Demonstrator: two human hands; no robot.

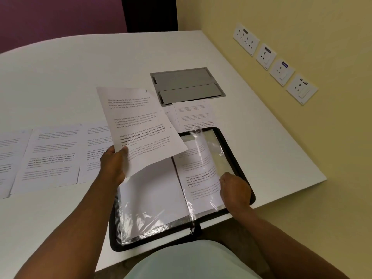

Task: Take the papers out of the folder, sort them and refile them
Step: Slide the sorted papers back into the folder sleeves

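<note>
**Folder open, papers partly out, one sheet in hand**

The black zip-edged folder with clear plastic sleeves [244, 174] lies open flat on the white table [80, 67], at the near edge just in front of the person. It is the landmark for everything else.

Left of the folder, a row of printed white sheets [50, 156] lies spread side by side on the table. Beyond the folder's far edge, a few more printed sheets [193, 115] sit overlapped, touching a grey recessed cable hatch [187, 85] set in the tabletop.

Inside the folder, the right-hand sleeve holds a printed page [201, 170]; the left-hand sleeve shows a blank white face.

Above the folder's left half, the left hand [112, 168] pinches the lower corner of a printed sheet numbered 2 [141, 125], thumb on top, holding it tilted in the air. The right hand [235, 190] rests at the right sleeve's outer edge, fingers curled on the plastic; whether it pinches the sleeve or the page I cannot tell.

Judging by this, the task is midway: whether this sheet is leaving or being refiled cannot be told.
</note>
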